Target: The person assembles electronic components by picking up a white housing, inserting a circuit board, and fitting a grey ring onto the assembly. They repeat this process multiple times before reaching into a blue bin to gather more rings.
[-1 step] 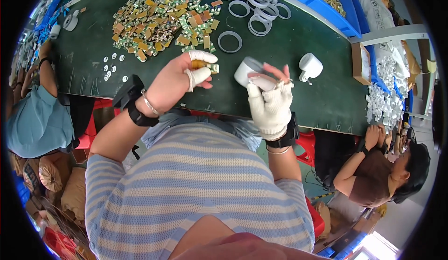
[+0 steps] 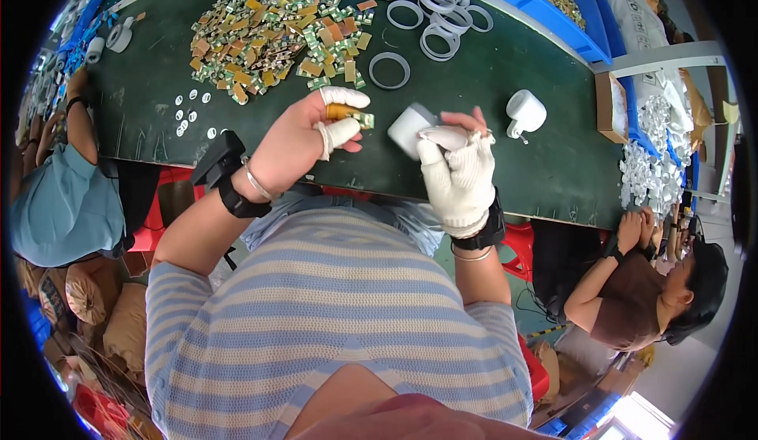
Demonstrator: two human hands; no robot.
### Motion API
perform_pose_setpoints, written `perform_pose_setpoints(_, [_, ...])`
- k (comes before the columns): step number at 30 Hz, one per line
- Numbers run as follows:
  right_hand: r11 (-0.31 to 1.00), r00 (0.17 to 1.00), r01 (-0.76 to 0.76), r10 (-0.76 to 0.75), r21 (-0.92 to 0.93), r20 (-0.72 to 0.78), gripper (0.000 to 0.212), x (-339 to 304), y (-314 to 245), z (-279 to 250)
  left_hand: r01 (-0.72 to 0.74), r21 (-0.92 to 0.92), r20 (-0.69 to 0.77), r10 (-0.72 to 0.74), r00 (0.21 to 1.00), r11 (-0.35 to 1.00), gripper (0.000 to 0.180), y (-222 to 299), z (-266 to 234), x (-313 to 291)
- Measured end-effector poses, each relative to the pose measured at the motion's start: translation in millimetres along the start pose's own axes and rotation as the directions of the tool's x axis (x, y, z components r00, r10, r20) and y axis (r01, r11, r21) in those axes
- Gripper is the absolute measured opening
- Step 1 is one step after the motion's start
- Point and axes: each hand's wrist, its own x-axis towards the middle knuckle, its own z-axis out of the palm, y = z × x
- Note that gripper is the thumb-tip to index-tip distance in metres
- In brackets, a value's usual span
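My left hand (image 2: 286, 146), with white covers on thumb and forefinger, pinches a small green circuit board (image 2: 365, 119); something amber shows beside it between the fingers. To its right, my right hand (image 2: 459, 181) wears a white knitted glove with bare fingertips. Its fingers are closed round a white round plastic housing (image 2: 409, 131), tilted above the table and smeared by motion. A similar white housing (image 2: 527, 113) with a small tab lies on the table further right. Beyond my left hand spreads a heap of small circuit boards (image 2: 257, 33).
Grey rings (image 2: 388, 71) lie beyond my hands, more of them piled near blue bins (image 2: 553, 14). Several small white discs (image 2: 192, 116) dot the green table (image 2: 158, 61) at left. Co-workers sit at both sides, one in a blue shirt (image 2: 67, 211), another in brown (image 2: 628, 314).
The white housing in my right hand has shifted a little left and tilted. My left hand and the circuit board have moved slightly to the right and nearer to me.
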Motion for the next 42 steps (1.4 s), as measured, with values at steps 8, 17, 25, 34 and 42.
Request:
perform_pose_setpoints(8, [0.902,0.955,-0.179,0.064,0.393,0.289,0.004,17.0,-13.9,-4.4,-0.069,-0.05,0.147,0.076,0.986,0.996,0.03,-9.1,8.9,-15.1])
perform_pose_setpoints(17, [0.844,0.905,-0.267,0.054,0.465,0.421,0.007,20.4,-6.6,-3.5,-0.278,0.069,0.178,0.262,0.948,0.958,0.021,-14.7,12.8,-20.3])
perform_pose_setpoints(25, [0.834,0.894,-0.202,-0.057,0.514,0.444,0.011,23.8,8.8,0.4,-0.377,0.398,0.177,0.334,0.926,0.836,0.023,0.0,14.1,-21.1])
perform_pose_setpoints(34, [0.797,0.848,-0.304,-0.024,0.523,0.53,0.013,21.5,7.0,-1.7,-0.16,0.336,0.166,0.109,0.98,0.928,0.023,7.9,13.6,-26.8])
perform_pose_setpoints(42, [0.725,0.812,-0.414,0.021,0.55,0.583,0.013,22.6,3.0,-0.8,-0.237,0.236,0.22,0.186,0.958,0.943,0.018,-0.6,8.3,-23.1])
